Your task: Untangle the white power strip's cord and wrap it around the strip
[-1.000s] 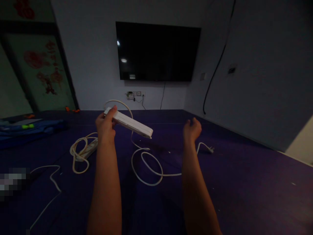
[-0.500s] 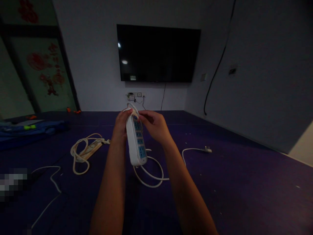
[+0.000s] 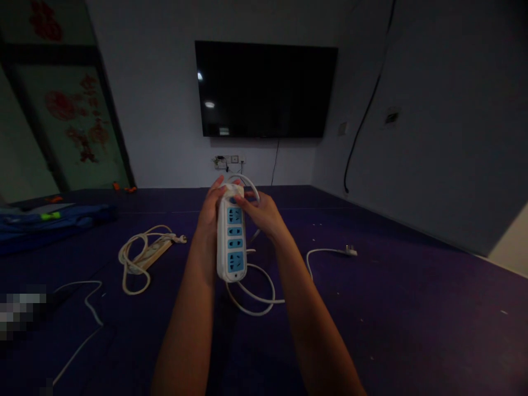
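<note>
Dim light fills the room, and a dark TV point(image 3: 267, 91) hangs on the wall past the far edge of a purple surface point(image 3: 404, 319). Above the middle of that surface, I see someone holding up a white strip point(image 3: 233, 237), blue sockets facing them, corded end uppermost. Their left hand point(image 3: 211, 204) grips that end from the left; their right hand point(image 3: 263, 213) grasps it from the right, thumb on the strip's face just below the top. Beside the right hand a white cord point(image 3: 249, 182) arcs out, and white loops lie on the surface below. Toward the surface's right edge, well apart from the hands, rests a plug point(image 3: 350, 251). Left of the arms lies another strip point(image 3: 157, 254), a cream lead point(image 3: 149, 280) looped over it. Blue cloth point(image 3: 84, 217) sits toward the far left corner, and a thin wire point(image 3: 94, 312) trails nearer on that side.
</note>
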### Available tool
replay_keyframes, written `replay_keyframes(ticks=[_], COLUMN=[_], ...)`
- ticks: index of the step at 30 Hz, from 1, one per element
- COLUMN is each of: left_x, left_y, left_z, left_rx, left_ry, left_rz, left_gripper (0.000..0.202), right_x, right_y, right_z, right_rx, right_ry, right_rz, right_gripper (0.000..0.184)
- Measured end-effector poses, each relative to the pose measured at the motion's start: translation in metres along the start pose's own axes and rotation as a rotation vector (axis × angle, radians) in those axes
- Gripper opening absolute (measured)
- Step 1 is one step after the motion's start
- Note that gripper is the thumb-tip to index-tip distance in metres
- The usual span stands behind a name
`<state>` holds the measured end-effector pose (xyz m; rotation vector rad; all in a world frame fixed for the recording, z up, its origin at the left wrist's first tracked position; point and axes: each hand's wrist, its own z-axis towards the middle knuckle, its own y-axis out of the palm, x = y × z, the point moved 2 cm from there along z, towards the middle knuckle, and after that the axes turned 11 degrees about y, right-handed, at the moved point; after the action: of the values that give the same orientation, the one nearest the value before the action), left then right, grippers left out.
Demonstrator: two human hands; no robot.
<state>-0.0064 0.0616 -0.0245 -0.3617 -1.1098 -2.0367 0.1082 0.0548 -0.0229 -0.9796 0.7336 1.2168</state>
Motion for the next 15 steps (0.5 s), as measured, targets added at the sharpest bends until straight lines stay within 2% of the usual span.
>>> replay_keyframes(ticks=[3, 5, 8, 11, 13, 15], left_x=[-0.003, -0.006, -0.010, -0.012, -0.010, -0.006], left_y=[0.000, 0.001, 0.005, 0.010, 0.013, 0.015], left_z=[0.004, 0.006, 0.005, 0.000, -0.003, -0.006], left_rx=[0.018, 0.021, -0.034, -0.167, -0.252, -0.346], left_ry=[0.093, 0.121, 0.101, 0.095, 0.126, 0.163], left_rz=[0.060, 0.155, 0.349, 0.568, 0.670, 0.762], left_gripper=[0.062, 0.060, 0.058, 0.055, 0.059, 0.073], right_x=[0.000, 0.000, 0.007, 0.017, 0.023, 0.028], right_y=[0.004, 0.004, 0.000, -0.006, -0.010, -0.013], right_z=[-0.002, -0.001, 0.005, 0.012, 0.016, 0.018], right_rx=[-0.125, -0.104, 0.078, 0.291, 0.363, 0.401], right_ry=[0.093, 0.126, 0.088, 0.000, -0.030, -0.040], right_rz=[0.160, 0.250, 0.277, 0.253, 0.256, 0.273], right_gripper=[0.036, 0.036, 0.037, 0.039, 0.042, 0.046])
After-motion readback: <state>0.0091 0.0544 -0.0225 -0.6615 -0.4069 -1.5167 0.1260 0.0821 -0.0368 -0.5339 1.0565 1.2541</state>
